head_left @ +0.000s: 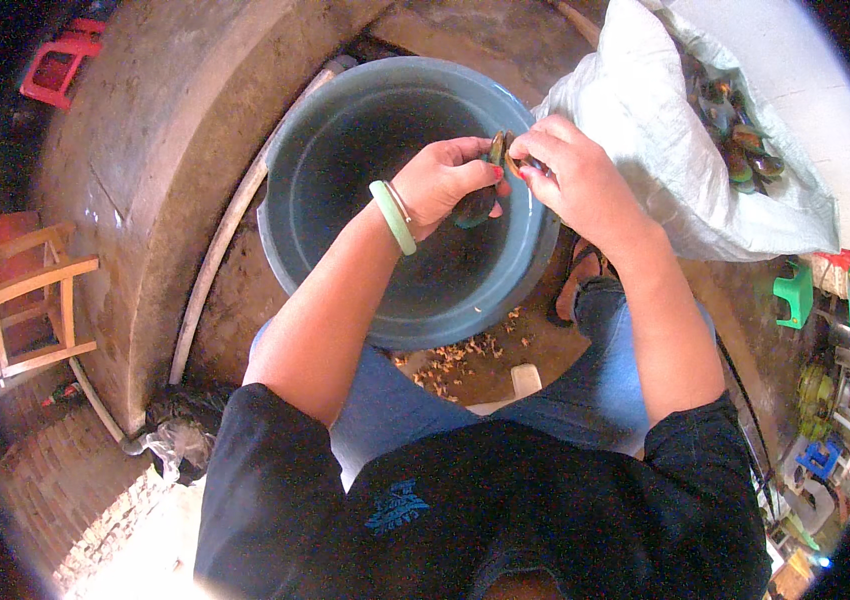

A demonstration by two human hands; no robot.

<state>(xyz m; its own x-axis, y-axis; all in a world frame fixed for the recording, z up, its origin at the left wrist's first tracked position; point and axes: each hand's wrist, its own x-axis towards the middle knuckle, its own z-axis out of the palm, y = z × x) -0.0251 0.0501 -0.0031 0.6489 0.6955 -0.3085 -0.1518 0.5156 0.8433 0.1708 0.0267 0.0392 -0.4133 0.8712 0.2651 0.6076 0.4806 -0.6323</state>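
Observation:
Above the big blue-grey tub (425, 334), my two hands meet near its right side. My left hand (433, 183), with a pale green bangle at its wrist, is closed round dark green mussels (474, 208); fingers partly cover them, so how many I cannot tell. One mussel (497, 149) stands upright between thumb and fingers. My right hand (573, 172) is pinched at the edge of a mussel beside it, its fingertips together. Right of the tub, a white woven sack (635, 115) gapes, with more green and brown mussels (748, 150) in its mouth.
Small brownish scraps (465, 357) litter the wet floor between my legs and the tub. A pale pipe (213, 262) runs along a concrete ledge (170, 170) on the left. A wooden stool (43, 300) stands farther left, a green stool (793, 296) to the right.

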